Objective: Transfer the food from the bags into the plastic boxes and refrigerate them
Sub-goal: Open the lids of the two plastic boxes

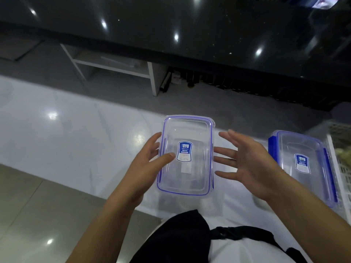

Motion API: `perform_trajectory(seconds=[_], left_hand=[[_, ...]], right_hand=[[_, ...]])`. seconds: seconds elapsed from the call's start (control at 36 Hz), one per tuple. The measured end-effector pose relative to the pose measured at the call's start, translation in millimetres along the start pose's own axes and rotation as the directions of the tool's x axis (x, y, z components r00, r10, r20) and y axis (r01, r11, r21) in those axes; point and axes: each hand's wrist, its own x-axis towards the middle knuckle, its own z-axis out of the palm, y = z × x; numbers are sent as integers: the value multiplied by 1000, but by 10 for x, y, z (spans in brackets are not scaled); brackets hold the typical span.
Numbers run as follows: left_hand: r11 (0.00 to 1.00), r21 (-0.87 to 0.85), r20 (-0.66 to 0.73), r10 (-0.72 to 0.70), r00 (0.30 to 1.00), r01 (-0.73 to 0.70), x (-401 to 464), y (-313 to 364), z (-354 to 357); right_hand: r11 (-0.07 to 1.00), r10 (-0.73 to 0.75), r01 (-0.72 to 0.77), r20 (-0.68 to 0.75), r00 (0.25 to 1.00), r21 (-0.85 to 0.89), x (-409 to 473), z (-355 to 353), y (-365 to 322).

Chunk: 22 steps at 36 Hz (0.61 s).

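Note:
A clear plastic box (pixel 187 173) with a blue seal and a blue label on its lid sits in front of me over the white surface. My left hand (pixel 146 164) grips its left side, thumb on the lid. My right hand (pixel 247 164) hovers just right of the box, fingers spread, not clearly touching it. A second clear box (pixel 303 168) with blue clips lies closed to the right. Both boxes look empty.
A white slatted crate (pixel 340 168) holding something pale stands at the far right. A dark glossy counter (pixel 171 25) runs across the top, with a white shelf unit (pixel 121 67) and dark bottles (pixel 218 82) under it. Grey tile floor lies at lower left.

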Motion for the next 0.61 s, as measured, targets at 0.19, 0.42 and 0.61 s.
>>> perform_trajectory(seconds=[0.19,0.42,0.61], left_hand=[[998,34,-53,47,997,-45,-69,297,-334],[994,-71,-191,65,980,-79,-21,480,-694],[938,-315,-325,37,945,-145,-18,578,-900]], right_hand=[[1000,-21,20,159,987,4,-180,159,-279],[998,-63,62,306,950,11,-11,584,-467],[993,-116,91,403,908,80,316,1058,-496]])
